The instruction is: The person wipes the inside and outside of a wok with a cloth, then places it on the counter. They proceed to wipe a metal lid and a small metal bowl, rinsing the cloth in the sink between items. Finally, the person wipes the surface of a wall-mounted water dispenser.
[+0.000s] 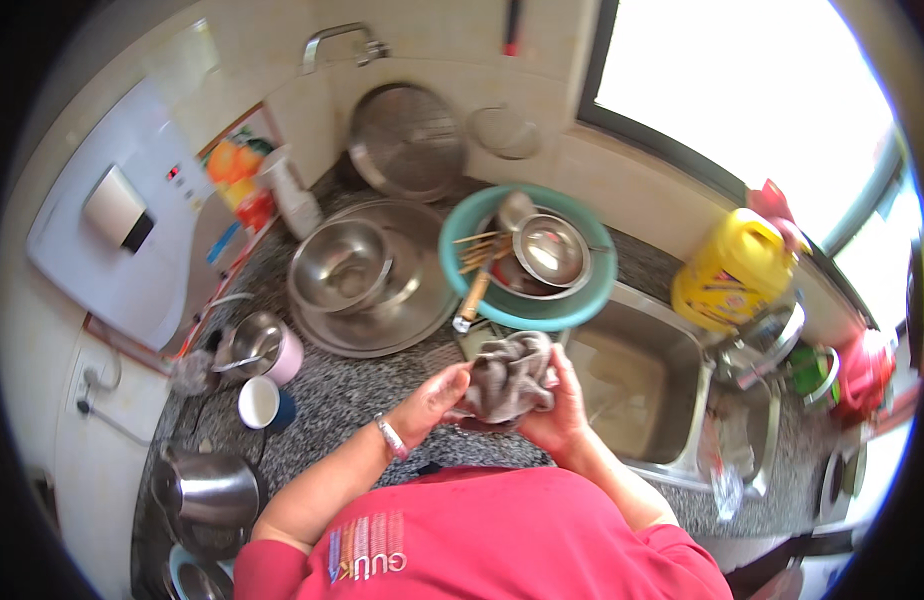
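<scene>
A crumpled grey-brown cloth (509, 379) is gathered between my two hands, in front of my chest and over the counter beside the sink. My left hand (436, 397), with a bracelet at the wrist, holds its left side. On its right side is my right hand (559, 409), fingers pressed against the folds. Just beyond the cloth stands a teal plastic basin (601, 289) holding a metal bowl (552, 250), a ladle and a wooden-handled utensil (475, 296). Left of the basin, a steel bowl (342, 266) rests in a wide metal pan (334, 341).
A steel double sink (691, 420) lies at the right, with a yellow jug (732, 270) behind it. Cups, including a pink one (286, 356), and a steel pitcher (207, 487) stand at the left. A round metal lid (408, 142) leans against the wall.
</scene>
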